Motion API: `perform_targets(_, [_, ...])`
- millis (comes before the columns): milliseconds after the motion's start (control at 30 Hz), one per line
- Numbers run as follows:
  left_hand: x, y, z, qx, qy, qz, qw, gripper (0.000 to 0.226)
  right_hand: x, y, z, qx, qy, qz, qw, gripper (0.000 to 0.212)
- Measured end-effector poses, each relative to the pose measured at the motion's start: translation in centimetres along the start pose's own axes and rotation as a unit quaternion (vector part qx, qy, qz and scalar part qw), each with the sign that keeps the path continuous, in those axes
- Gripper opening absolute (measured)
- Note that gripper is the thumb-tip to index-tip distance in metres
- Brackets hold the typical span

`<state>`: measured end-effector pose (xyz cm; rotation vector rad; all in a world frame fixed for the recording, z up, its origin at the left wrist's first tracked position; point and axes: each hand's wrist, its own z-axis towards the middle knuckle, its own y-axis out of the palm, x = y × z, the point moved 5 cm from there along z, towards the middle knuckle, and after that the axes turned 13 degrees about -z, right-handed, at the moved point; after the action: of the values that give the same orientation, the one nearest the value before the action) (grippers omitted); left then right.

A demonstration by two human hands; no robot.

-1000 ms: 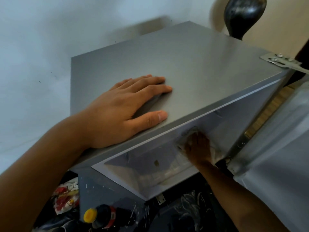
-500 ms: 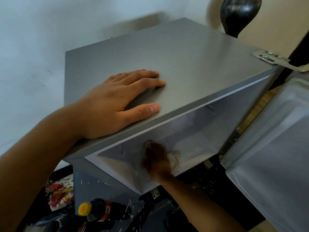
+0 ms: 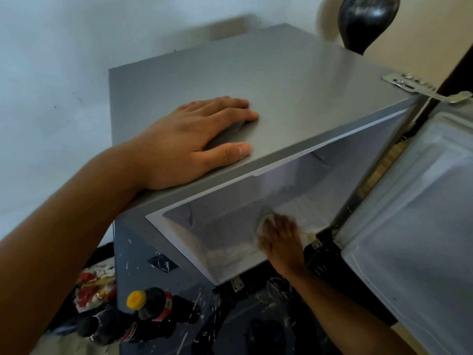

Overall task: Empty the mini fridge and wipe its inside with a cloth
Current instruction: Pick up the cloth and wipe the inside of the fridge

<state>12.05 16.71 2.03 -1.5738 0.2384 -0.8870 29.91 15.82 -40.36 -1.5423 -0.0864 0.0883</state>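
Observation:
I look down on a grey mini fridge (image 3: 294, 80) whose white-lined door (image 3: 414, 242) hangs open to the right. My left hand (image 3: 194, 139) lies flat on the fridge's top, fingers spread, holding nothing. My right hand (image 3: 280, 239) reaches into the white inside (image 3: 230, 211) and presses a pale cloth (image 3: 305, 235) against the floor of the compartment near its right front corner. Most of the cloth is hidden under the hand. I see nothing else inside the compartment.
On the dark, paint-flecked floor at lower left lie a dark bottle with a yellow cap (image 3: 151, 303) and a red-and-white packet (image 3: 94, 285). A dark rounded object (image 3: 366, 19) stands behind the fridge. A metal hinge bracket (image 3: 419, 85) juts out at the top right corner.
My right hand with the cloth swept left across the inside, then back to the right front corner. My left hand stayed flat on the top. The view shifted slightly.

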Motion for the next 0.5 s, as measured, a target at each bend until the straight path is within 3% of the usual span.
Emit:
perform_targets(67, [-0.1, 0.0, 0.0, 0.001, 0.0, -0.001, 1.0, 0.066, 1.8, 0.3, 1.3, -0.03, 0.062, -0.001, 0.998, 0.058])
perform_targets(167, [-0.1, -0.1, 0.1, -0.001, -0.004, -0.005, 1.0, 0.066, 0.7, 0.7, 2.1, 0.0, 0.092, 0.016, 0.996, 0.056])
perform_targets(367, [-0.2, -0.1, 0.1, 0.0, -0.002, -0.01, 1.0, 0.065, -9.7, -0.1, 0.3, -0.022, -0.07, 0.107, 0.991, 0.05])
perform_targets(500, [-0.2, -0.1, 0.1, 0.001, -0.002, -0.011, 1.0, 0.065, -10.4, -2.0, 0.7, -0.039, -0.087, 0.14, 0.985, 0.052])
